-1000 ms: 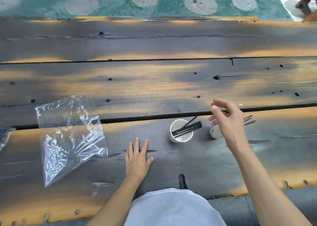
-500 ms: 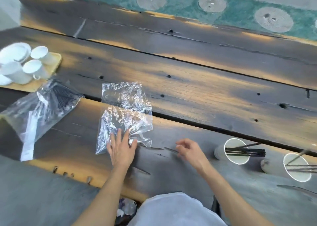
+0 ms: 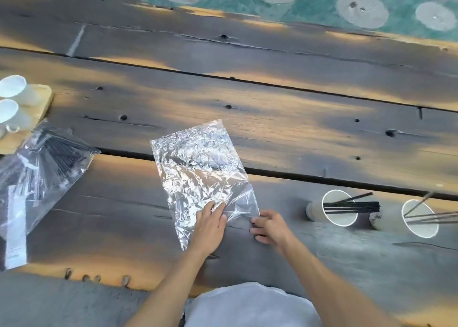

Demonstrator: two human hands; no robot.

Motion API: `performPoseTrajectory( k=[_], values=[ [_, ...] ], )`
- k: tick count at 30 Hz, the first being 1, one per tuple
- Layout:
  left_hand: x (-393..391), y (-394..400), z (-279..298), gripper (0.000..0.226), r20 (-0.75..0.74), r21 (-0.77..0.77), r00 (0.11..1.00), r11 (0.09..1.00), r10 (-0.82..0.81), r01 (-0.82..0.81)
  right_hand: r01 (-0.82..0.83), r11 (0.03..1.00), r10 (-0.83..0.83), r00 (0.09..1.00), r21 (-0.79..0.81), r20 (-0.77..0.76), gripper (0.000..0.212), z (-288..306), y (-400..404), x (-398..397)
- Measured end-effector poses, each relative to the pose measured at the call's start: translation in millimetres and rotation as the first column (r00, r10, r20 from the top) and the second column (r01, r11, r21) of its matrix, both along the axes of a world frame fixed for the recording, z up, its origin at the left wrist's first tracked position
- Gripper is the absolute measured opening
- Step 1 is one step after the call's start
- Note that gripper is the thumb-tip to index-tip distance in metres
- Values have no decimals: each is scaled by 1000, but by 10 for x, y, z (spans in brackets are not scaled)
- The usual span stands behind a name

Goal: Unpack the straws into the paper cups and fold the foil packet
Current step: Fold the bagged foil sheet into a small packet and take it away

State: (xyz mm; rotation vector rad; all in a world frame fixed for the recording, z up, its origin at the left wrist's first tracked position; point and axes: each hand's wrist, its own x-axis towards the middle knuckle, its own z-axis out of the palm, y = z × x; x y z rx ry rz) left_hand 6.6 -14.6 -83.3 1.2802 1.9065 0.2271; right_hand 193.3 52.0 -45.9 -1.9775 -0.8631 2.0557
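The empty clear foil packet [image 3: 198,170] lies crinkled and flat on the wooden table, in the middle. My left hand [image 3: 209,225] presses flat on its near end with straight fingers. My right hand [image 3: 269,226] pinches the packet's near right corner with curled fingers. Two white paper cups stand at the right: the nearer cup [image 3: 333,211] holds several black straws [image 3: 352,206], and the farther cup [image 3: 411,218] holds a few more that poke out to the right.
At the left lies another clear packet [image 3: 37,175] full of black straws. Behind it a wooden tray [image 3: 37,111] carries white cups [image 3: 12,86]. The dark plank table [image 3: 297,128] has gaps between its boards; its near edge runs just in front of my body.
My view has shifted left. The left hand slid onto the packet's near end, and my right hand came from the cups to take hold of the packet's corner.
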Motion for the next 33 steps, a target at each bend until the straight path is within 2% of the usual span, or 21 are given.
performPoseTrajectory(
  k=[3,7,9,12,15,18,23,25,26,28,31,33],
  values=[
    [55,12,-52,47,14,8,998,998,-64,64,46,999,-45,998,12,-36,5,-23,-57,-36],
    [36,32,-42,46,28,-1,991,991,-131,131,192,979,-193,981,63,16,19,-116,-96,-49],
    [7,4,-47,46,-86,5,977,981,-195,196,229,970,-232,972,78,26,17,-162,-76,-32],
    [-83,-99,-86,58,-331,-7,899,954,-286,301,170,978,-180,981,121,74,20,-195,0,10],
    [-231,-210,-218,78,-395,-39,867,949,-302,312,-43,985,10,982,168,190,27,-223,30,146],
    [-358,-248,-308,83,-384,-50,865,943,-323,329,-188,968,133,945,166,298,29,-325,-44,353],
    [-447,-175,-245,75,-272,62,920,948,-284,311,-144,978,78,922,150,379,28,-393,-93,535],
    [-499,-100,-213,67,-246,128,948,963,-201,238,-134,972,47,918,196,394,22,-369,-41,473],
    [-526,-38,-182,61,-227,162,968,975,-110,149,-130,967,36,920,218,391,21,-347,10,415],
    [-598,133,-114,48,-147,225,974,965,172,-137,-92,964,1,939,249,344,20,-290,165,253],
    [-855,458,-16,35,43,209,843,820,537,-533,-29,964,-44,963,266,265,18,-200,499,-21],
    [-1066,648,23,26,108,178,760,739,642,-650,-9,962,-49,978,275,204,20,-139,751,-188]
  ],
)
